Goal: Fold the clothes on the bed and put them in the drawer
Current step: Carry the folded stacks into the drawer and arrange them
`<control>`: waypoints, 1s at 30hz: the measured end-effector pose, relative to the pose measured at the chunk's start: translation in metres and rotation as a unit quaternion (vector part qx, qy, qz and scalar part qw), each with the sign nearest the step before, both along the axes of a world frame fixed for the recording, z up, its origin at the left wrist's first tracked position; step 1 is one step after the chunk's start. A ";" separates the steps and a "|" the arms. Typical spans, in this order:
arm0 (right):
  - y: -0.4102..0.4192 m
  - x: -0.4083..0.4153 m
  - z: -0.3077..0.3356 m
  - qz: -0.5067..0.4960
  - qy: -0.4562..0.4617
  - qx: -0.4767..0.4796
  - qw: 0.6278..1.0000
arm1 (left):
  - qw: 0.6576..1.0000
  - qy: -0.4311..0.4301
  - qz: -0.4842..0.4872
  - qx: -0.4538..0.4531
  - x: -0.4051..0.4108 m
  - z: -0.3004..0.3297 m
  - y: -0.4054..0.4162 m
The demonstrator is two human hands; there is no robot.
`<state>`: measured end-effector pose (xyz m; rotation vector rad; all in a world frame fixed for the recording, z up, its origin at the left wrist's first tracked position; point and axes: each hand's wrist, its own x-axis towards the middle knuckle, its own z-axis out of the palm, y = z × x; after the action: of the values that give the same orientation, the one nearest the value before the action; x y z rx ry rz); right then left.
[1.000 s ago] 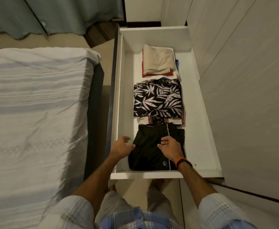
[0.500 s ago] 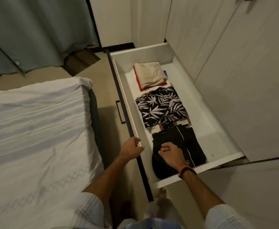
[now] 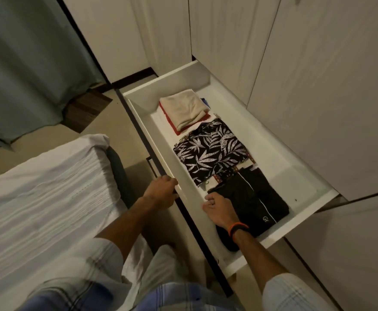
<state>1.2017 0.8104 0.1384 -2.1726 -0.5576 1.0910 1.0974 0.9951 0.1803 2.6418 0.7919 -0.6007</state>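
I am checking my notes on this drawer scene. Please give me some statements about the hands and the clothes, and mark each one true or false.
1. The left hand grips the front edge of the drawer. True.
2. The black shorts lie at the far end of the drawer. False: they are nearest the person; the beige cloth is farthest.
3. The leaf shirt lies between the shorts and the beige cloth. True.
4. The right hand holds the leaf shirt. False: it is at the shorts, fingers curled.
5. Unfolded clothes lie on the bed. False: only the white sheet shows.
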 end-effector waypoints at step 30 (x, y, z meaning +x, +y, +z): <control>0.158 -0.084 -0.035 -0.167 -0.110 -0.278 0.940 | 0.899 0.062 -0.433 -0.029 0.059 -0.055 0.196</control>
<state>1.1174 0.9680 0.1038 -2.7703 0.0559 0.8938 1.1565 1.1907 0.1251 2.8211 -0.4473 -0.9772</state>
